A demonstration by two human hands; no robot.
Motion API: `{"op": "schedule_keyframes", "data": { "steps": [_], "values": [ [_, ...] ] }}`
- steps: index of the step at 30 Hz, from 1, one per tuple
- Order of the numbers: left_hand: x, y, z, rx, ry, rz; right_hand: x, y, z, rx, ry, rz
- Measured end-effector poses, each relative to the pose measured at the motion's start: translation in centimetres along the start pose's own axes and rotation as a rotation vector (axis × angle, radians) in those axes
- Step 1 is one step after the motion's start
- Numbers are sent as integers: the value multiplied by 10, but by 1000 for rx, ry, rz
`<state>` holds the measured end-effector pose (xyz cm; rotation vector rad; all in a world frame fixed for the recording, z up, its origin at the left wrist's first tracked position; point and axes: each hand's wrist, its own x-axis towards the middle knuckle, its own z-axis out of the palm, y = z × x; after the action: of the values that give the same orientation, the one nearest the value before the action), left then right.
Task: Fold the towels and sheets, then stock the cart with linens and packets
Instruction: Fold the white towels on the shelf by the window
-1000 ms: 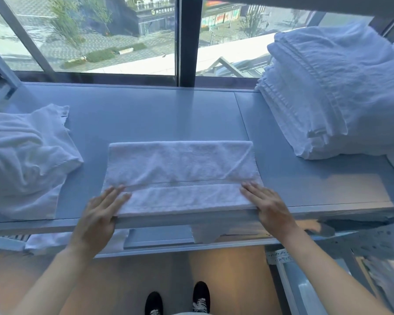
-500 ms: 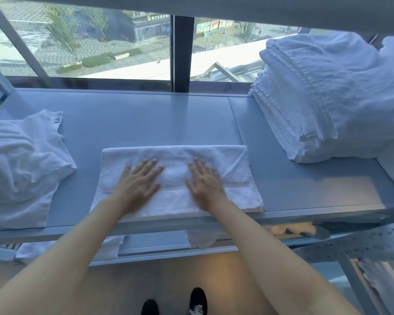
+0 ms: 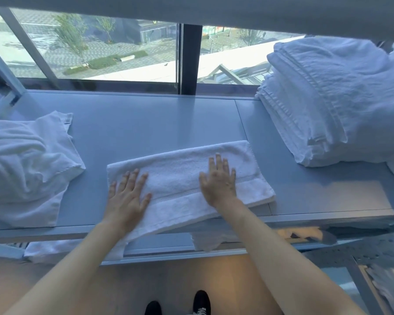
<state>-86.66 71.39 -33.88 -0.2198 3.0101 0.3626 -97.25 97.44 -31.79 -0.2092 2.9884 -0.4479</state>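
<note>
The folded towel (image 3: 187, 185) lies skewed at the worktop (image 3: 146, 123) front edge. The left hand (image 3: 127, 196) and right hand (image 3: 218, 180) press it flat, fingers straight. Step in hand: smoothing. The next fold likely requires gripping 1 end.

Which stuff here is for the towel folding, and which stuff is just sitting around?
For the job:
folded towel, under both flat hands: left hand, right hand
crumpled towels, not yet folded
folded stack
grey table

Just there:
window
black shoes
</note>
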Motion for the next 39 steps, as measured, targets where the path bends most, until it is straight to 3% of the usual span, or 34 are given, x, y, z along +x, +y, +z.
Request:
{"op": "schedule_keyframes", "data": {
  "steps": [5,8,15,18,21,26,31,39],
  "values": [
    [-47,34,3,37,14,-123,-24,-39,36,-6,-34,45],
    [-57,39,-9,10,78,-96,-25,-34,42,-64,-13,-60],
    [-24,25,-24,-82,117,180,-22,-17,34,-155,-134,-594],
    [-10,22,-16,-45,32,272,-21,-5,27,-161,-149,-841],
    [-10,18,1,6,-54,322,-25,3,25,-127,-109,-786],
    [-27,27,13,-37,-19,275,-38,25,20,-72,6,-542],
    [-60,39,21,33,19,276,-65,52,20,-62,-68,-592],
    [-66,28,31,155,332,490,-84,59,25,-160,-67,-712]
  ]
}}
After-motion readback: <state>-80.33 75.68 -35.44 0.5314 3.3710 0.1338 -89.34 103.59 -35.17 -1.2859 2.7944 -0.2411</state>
